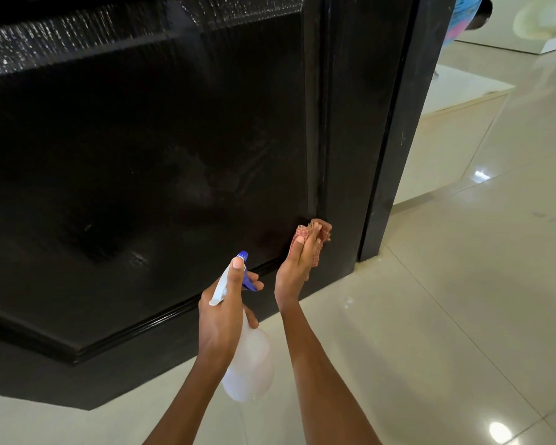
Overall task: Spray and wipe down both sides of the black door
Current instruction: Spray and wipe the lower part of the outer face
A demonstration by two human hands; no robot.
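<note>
Door work fills my view: the tall glossy black panelled door (142, 155) stands open on its edge over the pale glossy tiled floor (446, 316), its raised panel moulding running down toward the bottom rail. Droplets glisten along the top of the panel, and faint smeared streaks show in the middle of it.

My right hand (297, 261) presses a crumpled red-and-white checked cloth (315, 232) against the door at the lower right corner of the raised panel, beside the vertical stile. The thumb lies along the near side of the cloth and the fingers (312, 248) wrap round it, so the cloth is grasped and touching the wood.

My left hand (222, 313) holds a translucent white plastic spray bottle with a blue-and-white trigger head (249, 364) by the neck. The thumb lies up along the head, the fingers curl round the neck and trigger, and the blue nozzle points at the door's lower rail. The bottle body hangs below the hand, above the floor and just clear of the door's bottom edge.

Beyond the door's far edge, a cream-coloured low step (456, 101) rises from the floor, and a bit of bright blue and pink fabric (459, 17) shows at the upper right corner.
</note>
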